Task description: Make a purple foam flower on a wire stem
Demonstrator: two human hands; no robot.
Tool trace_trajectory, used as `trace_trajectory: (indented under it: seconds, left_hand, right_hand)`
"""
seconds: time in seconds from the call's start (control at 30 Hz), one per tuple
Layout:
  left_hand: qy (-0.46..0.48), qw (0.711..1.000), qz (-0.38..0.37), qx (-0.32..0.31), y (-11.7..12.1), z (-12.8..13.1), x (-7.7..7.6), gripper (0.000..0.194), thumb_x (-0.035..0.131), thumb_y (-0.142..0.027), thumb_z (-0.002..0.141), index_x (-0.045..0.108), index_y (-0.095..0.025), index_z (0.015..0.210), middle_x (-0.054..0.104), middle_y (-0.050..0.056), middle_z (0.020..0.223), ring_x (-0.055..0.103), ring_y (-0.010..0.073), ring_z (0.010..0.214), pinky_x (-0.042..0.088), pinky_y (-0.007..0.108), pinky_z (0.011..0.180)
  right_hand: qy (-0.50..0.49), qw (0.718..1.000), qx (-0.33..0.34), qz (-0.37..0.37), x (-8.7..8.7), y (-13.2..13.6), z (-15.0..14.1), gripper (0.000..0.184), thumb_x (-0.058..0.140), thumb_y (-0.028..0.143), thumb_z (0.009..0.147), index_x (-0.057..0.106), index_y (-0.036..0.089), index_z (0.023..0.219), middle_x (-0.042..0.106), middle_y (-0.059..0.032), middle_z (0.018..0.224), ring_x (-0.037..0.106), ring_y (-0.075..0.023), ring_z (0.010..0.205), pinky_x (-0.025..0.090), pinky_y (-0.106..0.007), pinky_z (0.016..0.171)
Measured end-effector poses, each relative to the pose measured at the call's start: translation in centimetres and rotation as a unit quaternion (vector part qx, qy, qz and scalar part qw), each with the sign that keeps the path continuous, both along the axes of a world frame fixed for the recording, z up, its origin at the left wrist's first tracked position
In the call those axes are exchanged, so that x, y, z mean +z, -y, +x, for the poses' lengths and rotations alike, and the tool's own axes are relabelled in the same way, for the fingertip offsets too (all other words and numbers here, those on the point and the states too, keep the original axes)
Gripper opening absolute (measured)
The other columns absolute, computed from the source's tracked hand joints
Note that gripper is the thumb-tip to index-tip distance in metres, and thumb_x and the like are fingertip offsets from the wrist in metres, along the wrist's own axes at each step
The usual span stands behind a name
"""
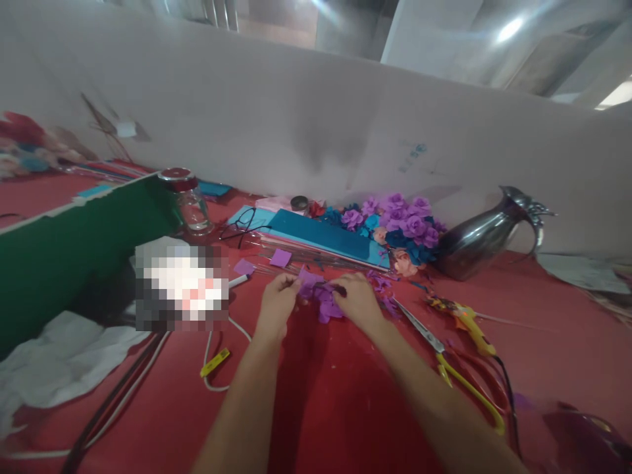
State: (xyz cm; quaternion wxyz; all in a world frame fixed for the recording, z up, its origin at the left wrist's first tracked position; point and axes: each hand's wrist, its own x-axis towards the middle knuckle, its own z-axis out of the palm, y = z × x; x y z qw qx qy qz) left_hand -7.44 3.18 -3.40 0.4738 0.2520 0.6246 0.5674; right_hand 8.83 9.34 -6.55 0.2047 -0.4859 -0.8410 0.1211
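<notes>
Red tabletop (336, 401) backed by wall (237, 105); purple paper (309, 283) was pinched by left hand (276, 304), dark item (340, 290) by right hand (359, 301), seemingly for steadiness; scissors (428, 336) were laid within easy reach.

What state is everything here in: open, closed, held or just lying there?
Left hand: pinching purple paper.
Right hand: fingers bent at the purple paper.
Purple square: flat, unheld.
Purple roses: formed, bunched together.
Jar: lid on.
Scissors: lying down, unheld.
Glue gun: lying down, cord attached.
Glasses: set down.
Pitcher: lid unclear.
</notes>
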Motion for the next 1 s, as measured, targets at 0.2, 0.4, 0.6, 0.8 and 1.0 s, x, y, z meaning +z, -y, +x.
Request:
trace_trajectory:
  seconds: [0.2, 0.4, 0.6, 0.8, 1.0]
  left_hand:
    - [-0.01, 0.999, -0.043, 0.002, -0.1, 0.0, -0.2, 0.011, 0.064, -0.015, 0.067, 0.054, -0.017, 0.061, 0.062, -0.001, 0.059, 0.058, 0.0115, 0.049, 0.038, 0.02, 0.048]
    - [-0.019, 0.999, -0.027, 0.044, -0.2, -0.8, -0.2, 0.008, 0.056, -0.017, 0.071, 0.055, -0.017, 0.064, 0.059, -0.003, 0.058, 0.057, 0.0102, 0.051, 0.035, 0.02, 0.048]
    - [-0.147, 0.988, 0.004, -0.054, -0.5, -1.0, -2.1, 0.01, 0.055, -0.02, 0.073, 0.053, -0.02, 0.064, 0.055, -0.005, 0.054, 0.056, 0.0122, 0.047, 0.039, 0.023, 0.05]
    - [-0.224, 0.971, 0.013, -0.083, -0.9, -1.5, -4.3, 0.009, 0.054, -0.022, 0.074, 0.058, -0.022, 0.066, 0.061, -0.001, 0.064, 0.061, 0.0147, 0.055, 0.044, 0.025, 0.056]
    - [-0.228, 0.97, -0.006, -0.086, -0.9, -1.5, -4.3, 0.01, 0.054, -0.022, 0.074, 0.059, -0.022, 0.066, 0.064, 0.0, 0.065, 0.063, 0.0154, 0.055, 0.044, 0.025, 0.058]
  right_hand:
    - [-0.079, 0.996, -0.03, 0.036, 0.3, 0.6, 0.5, 0.019, 0.058, 0.017, 0.084, 0.075, 0.022, 0.087, 0.074, -0.0053, 0.09, 0.06, -0.0223, 0.091, 0.041, -0.035, 0.086]
    - [-0.056, 0.996, 0.051, 0.044, 0.5, 2.8, 1.9, 0.036, 0.052, 0.001, 0.074, 0.076, 0.023, 0.091, 0.073, -0.0041, 0.093, 0.055, -0.0223, 0.094, 0.041, -0.034, 0.087]
    - [0.019, 1.0, -0.015, -0.019, 0.6, 0.1, 1.3, 0.023, 0.057, 0.014, 0.079, 0.072, 0.018, 0.096, 0.072, -0.0086, 0.096, 0.059, -0.0236, 0.095, 0.04, -0.035, 0.088]
    - [0.04, 0.998, 0.014, -0.055, 0.2, -1.1, 0.8, 0.015, 0.057, 0.011, 0.079, 0.069, 0.016, 0.086, 0.069, -0.0066, 0.086, 0.061, -0.0179, 0.081, 0.042, -0.026, 0.073]
    - [0.043, 0.997, 0.04, -0.042, -0.1, -1.4, 1.0, 0.021, 0.05, 0.01, 0.085, 0.066, 0.016, 0.095, 0.065, -0.0084, 0.097, 0.059, -0.0196, 0.092, 0.042, -0.029, 0.081]
